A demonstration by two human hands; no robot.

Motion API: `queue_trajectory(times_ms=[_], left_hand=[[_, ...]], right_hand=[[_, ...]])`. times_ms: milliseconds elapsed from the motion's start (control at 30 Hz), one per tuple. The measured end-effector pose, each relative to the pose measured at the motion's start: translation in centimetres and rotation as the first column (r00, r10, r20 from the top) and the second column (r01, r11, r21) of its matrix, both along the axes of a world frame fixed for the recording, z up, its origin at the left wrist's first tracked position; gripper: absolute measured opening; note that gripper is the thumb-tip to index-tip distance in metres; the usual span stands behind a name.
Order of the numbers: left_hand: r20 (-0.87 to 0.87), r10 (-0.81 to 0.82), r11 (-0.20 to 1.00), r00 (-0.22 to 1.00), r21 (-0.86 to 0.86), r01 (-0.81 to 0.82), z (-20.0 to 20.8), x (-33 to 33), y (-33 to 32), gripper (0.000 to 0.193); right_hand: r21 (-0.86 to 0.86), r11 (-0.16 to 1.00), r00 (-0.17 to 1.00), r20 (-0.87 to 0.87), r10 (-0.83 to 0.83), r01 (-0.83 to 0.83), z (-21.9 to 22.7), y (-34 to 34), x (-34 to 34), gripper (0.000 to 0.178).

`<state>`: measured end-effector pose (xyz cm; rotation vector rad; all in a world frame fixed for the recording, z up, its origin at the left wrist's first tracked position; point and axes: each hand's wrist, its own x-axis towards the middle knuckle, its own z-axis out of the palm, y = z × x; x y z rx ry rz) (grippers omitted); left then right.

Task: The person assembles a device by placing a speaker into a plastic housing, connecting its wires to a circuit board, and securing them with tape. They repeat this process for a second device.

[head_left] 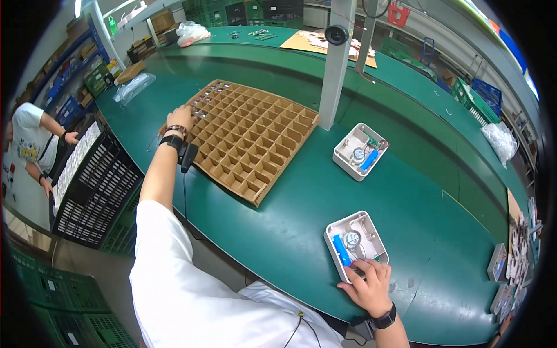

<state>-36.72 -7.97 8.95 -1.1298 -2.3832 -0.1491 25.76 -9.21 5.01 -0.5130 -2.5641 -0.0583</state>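
Note:
My left hand (181,118) reaches to the left edge of a cardboard divider tray (255,198), its fingers bent down over the cells. What those fingertips touch is hidden. Small parts (216,88) sit in several cells at the tray's far left; many other cells look bare. At the near right, my right hand (371,288) is closed over the lower wall of an open white plastic case (364,219), thumb outside and fingers inside. Within that case lie a blue cylindrical battery (341,250) and a round speaker-like part (351,238).
A second white case (342,155) with similar parts stands farther back, near a grey post (338,75). More cases (497,262) line the right edge. At left, another person (35,133) holds a black crate (96,185). A plastic bag (134,88) lies far left.

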Motion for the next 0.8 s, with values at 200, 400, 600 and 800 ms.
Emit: queue_trajectory(times_ms=[200,400,600,800], left_hand=[[-0.232,-0.117,0.988,0.966,-0.127,0.089,1.2,0.2,0.7,0.016],[-0.375,-0.217,0.974,0.901,-0.025,0.224,6.7,4.4,2.0,0.008],[-0.17,-0.665,0.686,0.727,0.247,0.685,9.5,18.7,1.7,0.007],[0.333,-0.925,0.317,0.182,0.418,0.851,7.2,34.0,-1.1,0.004]], right_hand=[[-0.043,0.999,1.0,-0.011,-0.007,0.007,0.0,0.3,0.1,0.04],[-0.081,0.996,0.999,-0.013,0.04,-0.041,0.4,0.0,0.4,0.036],[-0.149,0.984,0.994,-0.073,0.085,-0.096,0.3,0.6,0.8,0.035],[-0.089,0.996,0.925,-0.376,-0.058,0.026,1.6,-1.1,0.0,0.044]])
